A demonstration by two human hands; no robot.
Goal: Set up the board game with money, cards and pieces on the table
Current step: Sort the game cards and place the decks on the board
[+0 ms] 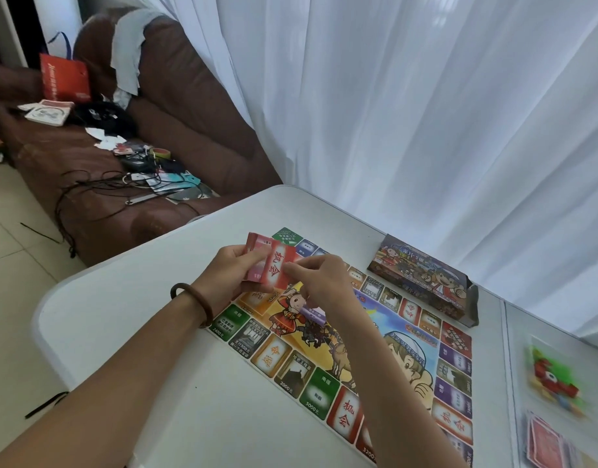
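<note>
Above the board's (341, 359) far corner, the left hand (223, 278) is closed around a red card stack (257, 261), and the right hand (321, 282) pinches the top card (282, 268). Best peel one card at a time, keeping the stack squared over the board.

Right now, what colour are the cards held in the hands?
Red, with white lettering on the top card; the head view, the only one, shows it.

table (162, 383): looking smooth, matt white plastic
board (375, 359): showing glossy printed paper
sofa (189, 106): appearing brown leather (creased)
</note>
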